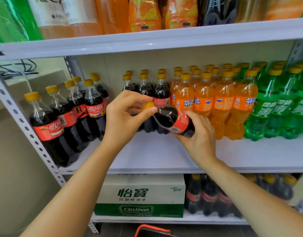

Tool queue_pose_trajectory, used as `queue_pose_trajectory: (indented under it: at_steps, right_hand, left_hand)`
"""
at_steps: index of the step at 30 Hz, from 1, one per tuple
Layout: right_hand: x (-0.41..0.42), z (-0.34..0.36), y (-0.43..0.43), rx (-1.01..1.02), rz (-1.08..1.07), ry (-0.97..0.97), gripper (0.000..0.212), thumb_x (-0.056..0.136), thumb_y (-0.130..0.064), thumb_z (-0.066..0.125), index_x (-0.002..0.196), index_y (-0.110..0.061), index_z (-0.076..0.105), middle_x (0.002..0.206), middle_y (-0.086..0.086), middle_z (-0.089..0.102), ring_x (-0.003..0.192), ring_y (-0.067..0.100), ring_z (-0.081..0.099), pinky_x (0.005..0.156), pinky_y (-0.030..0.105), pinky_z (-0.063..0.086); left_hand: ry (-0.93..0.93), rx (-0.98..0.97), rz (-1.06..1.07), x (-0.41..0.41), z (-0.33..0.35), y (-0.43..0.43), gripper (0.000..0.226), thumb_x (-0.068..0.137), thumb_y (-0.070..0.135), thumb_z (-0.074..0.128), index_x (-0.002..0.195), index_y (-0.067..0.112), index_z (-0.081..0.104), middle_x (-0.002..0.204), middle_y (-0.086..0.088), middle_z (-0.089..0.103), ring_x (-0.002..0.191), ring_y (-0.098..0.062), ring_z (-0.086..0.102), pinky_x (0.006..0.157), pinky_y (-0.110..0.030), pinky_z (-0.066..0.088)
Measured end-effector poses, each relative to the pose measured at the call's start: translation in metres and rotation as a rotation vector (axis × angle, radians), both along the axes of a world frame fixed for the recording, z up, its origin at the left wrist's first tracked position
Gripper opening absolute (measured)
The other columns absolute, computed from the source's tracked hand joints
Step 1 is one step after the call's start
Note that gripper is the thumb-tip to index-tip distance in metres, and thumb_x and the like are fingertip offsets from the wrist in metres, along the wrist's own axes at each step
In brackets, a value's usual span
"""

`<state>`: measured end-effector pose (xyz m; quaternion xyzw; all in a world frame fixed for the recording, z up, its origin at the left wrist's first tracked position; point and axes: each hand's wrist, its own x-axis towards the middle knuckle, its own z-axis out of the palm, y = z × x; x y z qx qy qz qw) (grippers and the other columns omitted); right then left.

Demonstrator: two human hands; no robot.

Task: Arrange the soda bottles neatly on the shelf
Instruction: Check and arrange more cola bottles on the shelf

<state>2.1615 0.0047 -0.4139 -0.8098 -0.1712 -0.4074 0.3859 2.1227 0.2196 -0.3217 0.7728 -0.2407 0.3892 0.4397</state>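
At centre view, above the white shelf, a cola bottle is held tilted almost onto its side. Its yellow cap is pointed toward 10 o'clock and its base toward 4 o'clock. The cap is pinched by the left grip between the thumb and curled fingertips. The lower body is clasped by the right grip, with the thumb laid along the red label and the rest of that grip wrapped round the base.

Behind the bottle, at 12 o'clock, a cola row is stood upright against the back of the shelf. At 9 o'clock a cola group is lined up in two files that run from the front edge toward the back. A bare stretch of shelf is seen between that group and the row. At 3 o'clock orange bottles are packed just beside the cola row, and green bottles are packed beside them, further toward 3 o'clock. All visible caps are yellow.

At 12 o'clock an upper shelf is loaded with larger bottles, cut off by the frame. At 6 o'clock, on the lower shelf, a water box is set beside a wrapped cola pack. Below it the red rim of a basket is partly shown.
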Motion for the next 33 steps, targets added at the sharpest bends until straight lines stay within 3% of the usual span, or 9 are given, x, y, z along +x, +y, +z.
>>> queue_pose_trajectory:
  at_steps: [5, 9, 12, 15, 17, 20, 25, 30, 33]
  right_hand:
    - [-0.001, -0.001, -0.005, -0.079, -0.044, -0.008, 0.074, 0.064, -0.025, 0.094, 0.131, -0.014, 0.063, 0.119, 0.006, 0.067, 0.11, 0.032, 0.059, 0.085, 0.046, 0.044]
    - [0.002, 0.001, -0.011, -0.162, 0.019, 0.127, 0.078, 0.067, -0.032, 0.092, 0.137, -0.022, 0.06, 0.119, 0.002, 0.065, 0.11, 0.027, 0.054, 0.084, 0.042, 0.037]
    - [0.005, 0.012, -0.012, -0.228, 0.079, 0.257, 0.079, 0.07, -0.044, 0.088, 0.141, -0.03, 0.056, 0.119, -0.003, 0.063, 0.109, 0.021, 0.05, 0.086, 0.042, 0.037]
    - [0.007, 0.025, -0.014, -0.212, 0.271, 0.463, 0.075, 0.073, -0.045, 0.086, 0.14, -0.036, 0.055, 0.125, -0.01, 0.064, 0.116, 0.017, 0.055, 0.098, 0.045, 0.044]
    - [0.006, 0.032, -0.015, -0.14, 0.479, 0.568, 0.067, 0.075, -0.039, 0.087, 0.135, -0.042, 0.057, 0.124, -0.02, 0.066, 0.118, 0.004, 0.059, 0.1, 0.029, 0.049]
    - [-0.003, 0.04, -0.015, -0.095, 0.599, 0.654, 0.055, 0.08, -0.035, 0.084, 0.125, -0.052, 0.058, 0.119, -0.026, 0.068, 0.112, -0.006, 0.062, 0.09, 0.007, 0.046]
    - [-0.03, 0.052, -0.017, -0.016, 0.639, 0.721, 0.043, 0.081, -0.03, 0.081, 0.116, -0.048, 0.065, 0.111, -0.023, 0.073, 0.102, -0.006, 0.067, 0.079, 0.005, 0.046]
    - [-0.05, 0.061, -0.012, -0.01, 0.529, 0.727, 0.055, 0.078, -0.039, 0.084, 0.127, -0.031, 0.061, 0.114, -0.013, 0.071, 0.103, 0.002, 0.066, 0.087, 0.023, 0.052]
    - [-0.06, 0.062, -0.005, -0.041, 0.375, 0.718, 0.063, 0.073, -0.051, 0.085, 0.12, -0.028, 0.052, 0.107, -0.009, 0.067, 0.095, 0.006, 0.065, 0.075, 0.026, 0.05]
  left_hand:
    - [0.234, -0.193, -0.217, 0.008, -0.013, 0.007, 0.02, 0.098, 0.008, 0.065, 0.115, 0.013, 0.075, 0.111, 0.0, 0.077, 0.105, -0.012, 0.072, 0.09, -0.023, 0.055]
    - [0.392, -0.44, -0.364, 0.027, -0.031, 0.014, 0.026, 0.104, 0.016, 0.055, 0.124, 0.019, 0.071, 0.125, -0.005, 0.073, 0.122, -0.022, 0.066, 0.098, -0.032, 0.054]
    - [0.515, -0.6, -0.42, 0.036, -0.042, 0.018, 0.031, 0.103, 0.024, 0.05, 0.124, 0.031, 0.071, 0.128, -0.002, 0.072, 0.124, -0.017, 0.064, 0.095, -0.029, 0.053]
    - [0.602, -0.692, -0.502, 0.038, -0.049, 0.022, 0.034, 0.107, 0.024, 0.042, 0.134, 0.028, 0.062, 0.133, 0.002, 0.069, 0.124, -0.015, 0.063, 0.094, -0.029, 0.054]
    - [0.632, -0.744, -0.567, 0.037, -0.052, 0.022, 0.036, 0.107, 0.02, 0.042, 0.141, 0.025, 0.054, 0.139, 0.002, 0.066, 0.127, -0.017, 0.062, 0.095, -0.03, 0.054]
    - [0.62, -0.766, -0.538, 0.029, -0.052, 0.019, 0.045, 0.098, 0.019, 0.055, 0.143, 0.026, 0.052, 0.136, 0.003, 0.067, 0.125, -0.019, 0.065, 0.095, -0.032, 0.056]
    - [0.587, -0.82, -0.324, -0.007, -0.051, -0.005, 0.051, 0.098, 0.006, 0.063, 0.147, 0.016, 0.052, 0.125, -0.006, 0.073, 0.123, -0.027, 0.066, 0.094, -0.037, 0.058]
    - [0.841, -0.663, -0.397, -0.038, -0.056, -0.018, 0.054, 0.092, 0.032, 0.073, 0.141, 0.018, 0.055, 0.126, -0.014, 0.07, 0.119, -0.035, 0.067, 0.094, -0.043, 0.059]
    - [0.842, -0.631, -0.459, -0.046, -0.053, -0.021, 0.052, 0.088, 0.029, 0.072, 0.136, 0.018, 0.054, 0.121, -0.016, 0.071, 0.11, -0.037, 0.07, 0.09, -0.046, 0.06]
